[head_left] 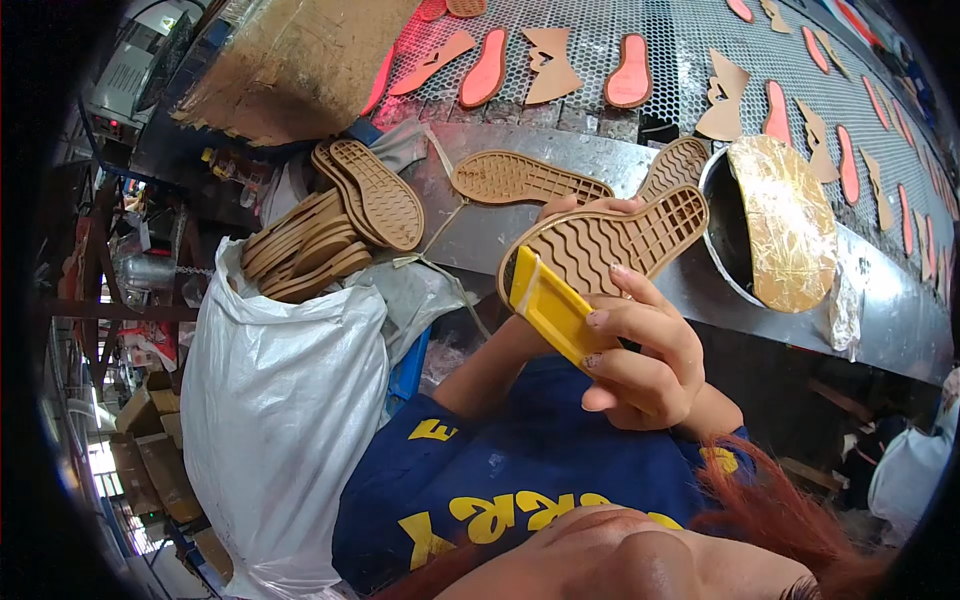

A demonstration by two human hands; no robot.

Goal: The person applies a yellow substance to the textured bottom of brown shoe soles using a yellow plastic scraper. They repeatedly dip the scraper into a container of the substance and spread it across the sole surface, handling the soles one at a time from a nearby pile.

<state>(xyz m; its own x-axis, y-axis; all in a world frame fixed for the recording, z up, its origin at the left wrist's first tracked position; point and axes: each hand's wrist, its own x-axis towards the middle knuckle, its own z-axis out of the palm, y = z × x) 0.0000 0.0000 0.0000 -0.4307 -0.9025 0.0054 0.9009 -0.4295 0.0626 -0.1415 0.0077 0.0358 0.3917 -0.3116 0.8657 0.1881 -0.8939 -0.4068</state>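
So the step in hand looks like going over one shoe sole with a small hand tool, working at its wide end. The tan sole (600, 240), wavy and gridded tread facing the camera, is held up in the air just in front of the bench (690, 288). Left hand (558, 207) grips it from behind, with only some fingers showing over the far edge. Right hand (650, 350) has a flat yellow tool (555, 308) pinched between thumb and fingers, its end lying across the wide end of the sole. Can't tell if it's actually pressing on the rubber or just in front of it, and I can't make out what the other face looks like.

IMO the next move calls for a firm left hand and a light, controlled wrist on the right, since the sole is propped on nothing but fingers.

As for the setup: the bench is bare-looking metal, with a loose sole (520, 178) lying on it and a second one (675, 165) next to a tub with a film-wrapped board (785, 225) over its mouth. Behind that runs a perforated belt (672, 30) dotted with reddish insoles and tan cut-outs. Big cardboard box (290, 65) up left, white sack (285, 400) below it topped with more soles (380, 195), cartons (150, 450) further back.
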